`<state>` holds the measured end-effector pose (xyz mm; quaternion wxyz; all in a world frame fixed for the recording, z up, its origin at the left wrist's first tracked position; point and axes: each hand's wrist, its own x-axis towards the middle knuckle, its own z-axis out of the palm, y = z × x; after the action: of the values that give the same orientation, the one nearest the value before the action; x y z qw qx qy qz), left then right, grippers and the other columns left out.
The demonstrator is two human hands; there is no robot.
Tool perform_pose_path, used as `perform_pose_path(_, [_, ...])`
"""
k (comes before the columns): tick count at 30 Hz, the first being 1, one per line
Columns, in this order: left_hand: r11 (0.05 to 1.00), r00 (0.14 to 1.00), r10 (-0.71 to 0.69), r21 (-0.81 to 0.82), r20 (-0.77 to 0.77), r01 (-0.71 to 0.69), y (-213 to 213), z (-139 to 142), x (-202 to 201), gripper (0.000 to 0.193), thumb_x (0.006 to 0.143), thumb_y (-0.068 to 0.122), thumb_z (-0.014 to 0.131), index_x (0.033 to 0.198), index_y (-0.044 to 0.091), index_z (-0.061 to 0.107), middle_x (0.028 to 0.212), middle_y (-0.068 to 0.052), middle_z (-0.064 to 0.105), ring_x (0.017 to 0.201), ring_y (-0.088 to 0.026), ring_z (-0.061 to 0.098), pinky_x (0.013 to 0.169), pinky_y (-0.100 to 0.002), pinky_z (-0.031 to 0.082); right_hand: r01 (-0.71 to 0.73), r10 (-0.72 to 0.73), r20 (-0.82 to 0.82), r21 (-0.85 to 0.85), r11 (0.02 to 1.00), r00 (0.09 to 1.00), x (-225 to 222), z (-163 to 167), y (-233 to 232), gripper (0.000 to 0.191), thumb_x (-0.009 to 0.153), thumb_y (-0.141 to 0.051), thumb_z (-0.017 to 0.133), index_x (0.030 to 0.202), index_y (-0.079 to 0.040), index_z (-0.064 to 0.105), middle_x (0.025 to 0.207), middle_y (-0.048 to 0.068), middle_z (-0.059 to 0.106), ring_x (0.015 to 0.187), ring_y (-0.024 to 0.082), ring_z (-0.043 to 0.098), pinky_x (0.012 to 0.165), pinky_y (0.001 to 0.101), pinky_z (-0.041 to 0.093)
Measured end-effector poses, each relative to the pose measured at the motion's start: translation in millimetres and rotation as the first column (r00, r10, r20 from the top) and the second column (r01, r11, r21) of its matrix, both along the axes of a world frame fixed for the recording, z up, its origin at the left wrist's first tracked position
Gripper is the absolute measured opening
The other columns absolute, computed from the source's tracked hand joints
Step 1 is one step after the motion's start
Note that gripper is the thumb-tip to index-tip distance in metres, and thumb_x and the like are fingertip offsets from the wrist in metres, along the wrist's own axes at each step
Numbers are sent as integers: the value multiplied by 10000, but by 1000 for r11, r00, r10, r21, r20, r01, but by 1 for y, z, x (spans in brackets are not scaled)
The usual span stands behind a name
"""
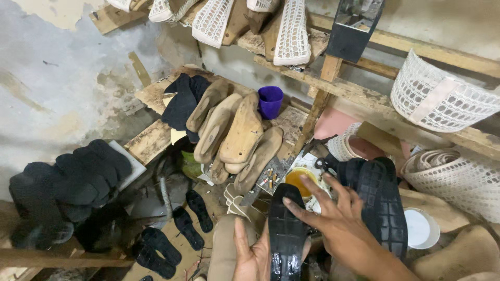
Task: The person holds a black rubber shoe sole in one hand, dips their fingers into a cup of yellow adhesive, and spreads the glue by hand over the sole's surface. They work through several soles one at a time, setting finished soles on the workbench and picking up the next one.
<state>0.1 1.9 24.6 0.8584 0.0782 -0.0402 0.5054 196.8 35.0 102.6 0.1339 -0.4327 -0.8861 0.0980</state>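
Note:
A black rubber shoe sole with a ridged tread stands on end low in the middle of the head view. My left hand cups it from below and the left, palm up. My right hand lies across its right edge, thumb pressed on the tread and fingers spread. Just beyond the fingers sits an open tin of yellow glue. A stack of black soles leans right of my right hand.
Several wooden shoe lasts lie piled on a plank shelf beside a purple cup. Black soles are stacked at left and scattered on the floor. White mesh uppers rest on the rough wooden frame. A white lid lies at right.

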Motion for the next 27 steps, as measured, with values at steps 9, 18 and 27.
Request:
perform_pose_path(9, [978,972,152,-118,-178,-174,19,19,-15,1084,888,858,262,1521,-4,442,1372,-197,615,1169,-319,622,1002,-428,502,-58,92,-144,227,972,985,-10,-46,-30,613,849,-222,673,1442,-358,599,1579,155,343,1446,452,322,1103,591,290])
perform_pose_path(18, [980,969,134,-119,-208,-162,8,50,-11,1062,854,869,241,1513,68,472,1345,-146,642,1101,-290,648,971,-429,526,-75,170,-199,413,907,965,-23,-9,-33,502,875,-346,675,1348,-495,600,1632,12,352,1467,353,311,1159,548,228])
perform_pose_path(27, [984,979,127,-104,-161,-145,-2,47,-16,1052,862,850,257,1537,67,454,1414,-146,626,1184,-278,628,1034,-405,488,-54,76,-63,300,952,995,-11,4,-23,808,669,-58,638,1348,-497,623,1620,30,347,1427,398,298,1096,576,224])
